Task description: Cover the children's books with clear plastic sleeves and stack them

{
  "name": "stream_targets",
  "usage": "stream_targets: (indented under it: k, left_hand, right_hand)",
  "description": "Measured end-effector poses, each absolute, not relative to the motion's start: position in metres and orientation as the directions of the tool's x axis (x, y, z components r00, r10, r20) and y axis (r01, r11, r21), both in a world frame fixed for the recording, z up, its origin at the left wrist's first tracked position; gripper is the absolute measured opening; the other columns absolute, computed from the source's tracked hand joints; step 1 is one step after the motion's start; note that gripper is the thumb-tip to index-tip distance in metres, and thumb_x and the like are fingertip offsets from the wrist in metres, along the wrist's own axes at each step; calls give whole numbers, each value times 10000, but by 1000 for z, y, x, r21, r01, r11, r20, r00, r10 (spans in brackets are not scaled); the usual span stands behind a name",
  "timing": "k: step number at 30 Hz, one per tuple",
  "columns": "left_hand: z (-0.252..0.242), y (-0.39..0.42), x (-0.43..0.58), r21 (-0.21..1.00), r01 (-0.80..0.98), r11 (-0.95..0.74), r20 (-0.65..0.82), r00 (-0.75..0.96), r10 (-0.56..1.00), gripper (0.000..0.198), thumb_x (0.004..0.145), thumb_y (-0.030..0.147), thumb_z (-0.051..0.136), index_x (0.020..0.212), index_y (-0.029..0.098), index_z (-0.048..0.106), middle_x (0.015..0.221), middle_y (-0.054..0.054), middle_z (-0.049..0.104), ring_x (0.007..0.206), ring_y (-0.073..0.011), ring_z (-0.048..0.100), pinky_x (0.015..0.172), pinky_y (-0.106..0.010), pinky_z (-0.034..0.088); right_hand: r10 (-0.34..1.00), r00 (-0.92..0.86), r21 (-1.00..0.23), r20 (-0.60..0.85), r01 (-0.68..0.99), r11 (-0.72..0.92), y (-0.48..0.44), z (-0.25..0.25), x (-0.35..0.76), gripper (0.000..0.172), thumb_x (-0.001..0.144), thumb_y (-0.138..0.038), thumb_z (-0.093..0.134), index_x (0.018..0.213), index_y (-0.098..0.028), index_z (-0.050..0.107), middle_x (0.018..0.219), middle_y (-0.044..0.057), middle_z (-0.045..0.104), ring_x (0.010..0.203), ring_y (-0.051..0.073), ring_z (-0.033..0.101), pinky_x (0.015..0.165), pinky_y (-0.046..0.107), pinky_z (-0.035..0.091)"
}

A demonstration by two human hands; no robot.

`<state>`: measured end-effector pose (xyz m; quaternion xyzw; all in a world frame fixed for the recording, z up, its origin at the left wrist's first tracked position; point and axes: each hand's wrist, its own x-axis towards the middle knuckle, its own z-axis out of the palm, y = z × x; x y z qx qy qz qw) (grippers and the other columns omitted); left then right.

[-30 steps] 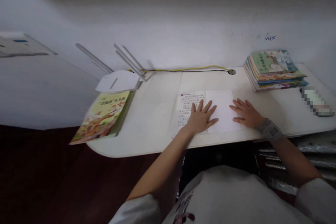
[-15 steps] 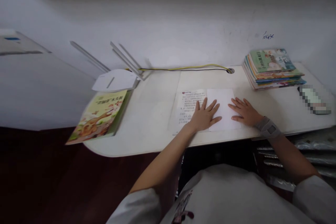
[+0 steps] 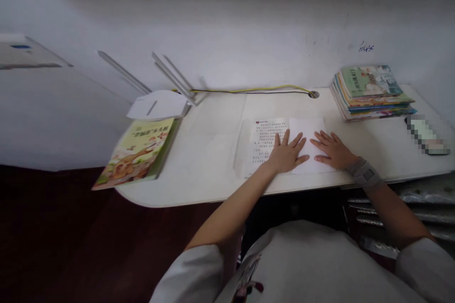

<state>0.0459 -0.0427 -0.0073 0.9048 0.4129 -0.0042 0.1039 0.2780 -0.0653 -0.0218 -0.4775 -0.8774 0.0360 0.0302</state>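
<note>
Flat on the desk lie a page of printed text (image 3: 261, 144) and a blank white page (image 3: 307, 128), side by side. Whether they are one open booklet or two loose sheets I cannot tell. My left hand (image 3: 288, 152) rests palm down with fingers spread across the place where the pages meet, covering part of the print. Close by, my right hand (image 3: 333, 150) is also spread flat, its fingers on the blank page and its palm beyond the right edge. A grey watch band (image 3: 364, 173) circles my right wrist.
A stack of picture books (image 3: 369, 94) stands at the back right, near a phone (image 3: 426, 135). On the left, a white router (image 3: 158, 105) with raised antennas sits behind a yellow-green book (image 3: 137, 154) that overhangs the desk edge. Cables (image 3: 245, 90) run along the wall.
My left hand has slid a little to the right, and the pages have shifted right with it. The two hands are now closer together. The view has moved slightly.
</note>
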Motion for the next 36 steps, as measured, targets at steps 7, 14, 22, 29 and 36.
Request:
stream_targets:
  k: [7,14,22,29,36]
  left_hand:
    - [-8,-42,53,220,744,-631,-118,662,740,746,901,660,188,1510,230,159,1578,-1,118,1411,-441,-36,1076,-700,25]
    - [-1,-39,46,307,701,-644,-94,695,712,761,895,662,238,1511,222,156,1576,-43,145,1424,-405,10,1111,-632,54]
    - [-31,-24,-43,452,853,-261,231,170,958,651,925,515,360,1415,92,290,1458,-251,349,1366,-355,311,1069,-543,293]
    - [-46,-38,-64,450,857,-252,324,106,940,428,913,425,421,1152,84,519,1328,-243,487,1286,-333,420,1060,-517,348]
    - [-43,-39,-71,554,795,-249,303,86,949,377,918,426,395,973,142,636,1284,-182,551,1254,-310,466,1045,-494,396]
  right_hand:
    - [842,-539,-68,29,839,540,-66,-24,279,639,932,-544,335,1463,-191,305,1530,148,267,1416,311,207,1099,570,207]
    - [853,-519,-127,51,844,521,-64,-27,279,668,917,-546,371,1455,-154,315,1515,161,298,1410,303,232,1105,569,207]
    - [853,-509,-180,114,834,522,-63,-32,285,627,888,-512,470,1405,-162,408,1484,165,365,1385,305,296,1096,553,245]
    - [764,-615,-116,195,759,640,-66,-10,233,461,920,-428,453,1308,-191,530,1470,142,398,1382,309,298,1084,581,232]
    - [729,-666,-151,160,713,685,-61,-9,204,419,936,-406,444,1294,-210,544,1401,109,498,1328,267,399,1075,517,297]
